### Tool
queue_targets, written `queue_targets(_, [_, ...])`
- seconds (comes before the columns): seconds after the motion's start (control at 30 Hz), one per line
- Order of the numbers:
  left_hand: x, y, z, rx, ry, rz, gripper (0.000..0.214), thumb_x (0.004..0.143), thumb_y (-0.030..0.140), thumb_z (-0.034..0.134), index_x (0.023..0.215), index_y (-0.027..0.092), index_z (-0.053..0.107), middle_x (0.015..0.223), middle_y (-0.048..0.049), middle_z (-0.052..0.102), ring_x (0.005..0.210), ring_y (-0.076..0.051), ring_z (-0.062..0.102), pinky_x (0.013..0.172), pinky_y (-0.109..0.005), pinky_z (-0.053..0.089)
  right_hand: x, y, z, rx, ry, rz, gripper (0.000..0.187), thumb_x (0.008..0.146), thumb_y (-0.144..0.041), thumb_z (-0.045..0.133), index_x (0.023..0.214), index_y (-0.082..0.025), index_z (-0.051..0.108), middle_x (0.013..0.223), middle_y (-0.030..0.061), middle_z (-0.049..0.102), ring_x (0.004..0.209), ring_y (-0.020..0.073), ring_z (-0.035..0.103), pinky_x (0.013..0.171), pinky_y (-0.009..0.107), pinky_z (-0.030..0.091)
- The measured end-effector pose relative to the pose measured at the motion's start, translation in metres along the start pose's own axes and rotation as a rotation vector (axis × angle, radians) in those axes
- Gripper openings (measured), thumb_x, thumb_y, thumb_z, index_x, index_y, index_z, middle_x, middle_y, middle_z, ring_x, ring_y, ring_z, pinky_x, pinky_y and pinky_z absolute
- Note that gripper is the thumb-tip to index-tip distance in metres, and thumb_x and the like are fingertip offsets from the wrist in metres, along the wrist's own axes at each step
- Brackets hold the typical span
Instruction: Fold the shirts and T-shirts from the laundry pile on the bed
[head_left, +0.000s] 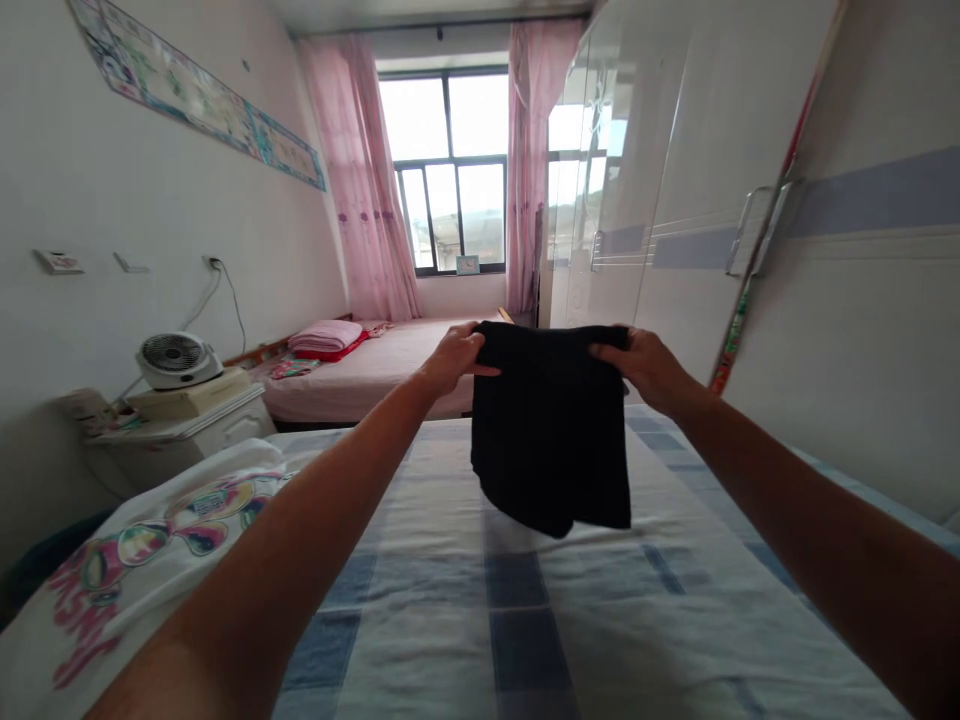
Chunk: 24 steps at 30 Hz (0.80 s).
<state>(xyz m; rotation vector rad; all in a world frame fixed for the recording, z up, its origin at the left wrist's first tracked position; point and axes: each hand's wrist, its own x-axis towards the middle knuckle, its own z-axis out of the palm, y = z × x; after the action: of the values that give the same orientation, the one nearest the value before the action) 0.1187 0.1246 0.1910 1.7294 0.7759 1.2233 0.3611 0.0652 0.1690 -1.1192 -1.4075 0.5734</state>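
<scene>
A black garment (pixel 551 430) hangs in the air above a bed with a blue-and-white checked sheet (pixel 480 620). My left hand (pixel 454 358) pinches its top left corner. My right hand (pixel 645 365) grips its top right corner. Both arms are stretched out in front of me and the cloth hangs down doubled, its lower edge just above the sheet. A white printed garment (pixel 150 560) with pink and green pattern lies on the bed at the left, below my left arm.
A white wardrobe (pixel 750 200) with metal handles runs along the right. A second bed (pixel 375 365) with pink bedding stands by the window. At the left a small white fan (pixel 174 360) sits on a bedside cabinet (pixel 187 425).
</scene>
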Motion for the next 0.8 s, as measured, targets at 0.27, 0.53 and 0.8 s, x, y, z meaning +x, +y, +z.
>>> queue_targets(0.27, [-0.054,0.009,-0.035,0.298,0.044,0.295,0.026,0.078,0.013,0.041,0.096,0.014,0.06,0.083,-0.0008,0.054,0.084,-0.015,0.057,0.081,-0.036,0.055,-0.019,-0.003,0.022,-0.471,0.045,-0.404,0.021,0.07,-0.019,0.059,0.091,-0.019,0.059,0.088,0.0019,0.066,0.08,0.0183,0.061,0.076,0.034,0.048])
queue_targets(0.53, [-0.262,-0.092,-0.043,0.586,-0.404,-0.041,0.053,0.067,0.003,0.04,0.11,0.026,0.063,0.128,-0.0038,0.058,0.114,-0.018,0.057,0.094,-0.03,0.047,-0.203,0.072,0.031,-0.62,-0.618,-0.186,0.06,0.061,-0.003,0.042,0.114,-0.025,0.06,0.13,0.0036,0.057,0.124,0.0218,0.048,0.102,0.044,0.04])
queue_targets(0.8, [-0.196,-0.125,-0.065,0.112,0.183,-0.575,0.035,0.067,0.042,0.066,0.084,0.012,0.062,0.086,-0.0067,0.065,0.079,-0.02,0.065,0.071,-0.031,0.053,-0.128,0.1,0.044,-0.287,-0.223,0.436,0.042,0.076,-0.028,0.058,0.115,-0.012,0.06,0.107,0.0145,0.066,0.091,0.0232,0.066,0.079,0.038,0.055])
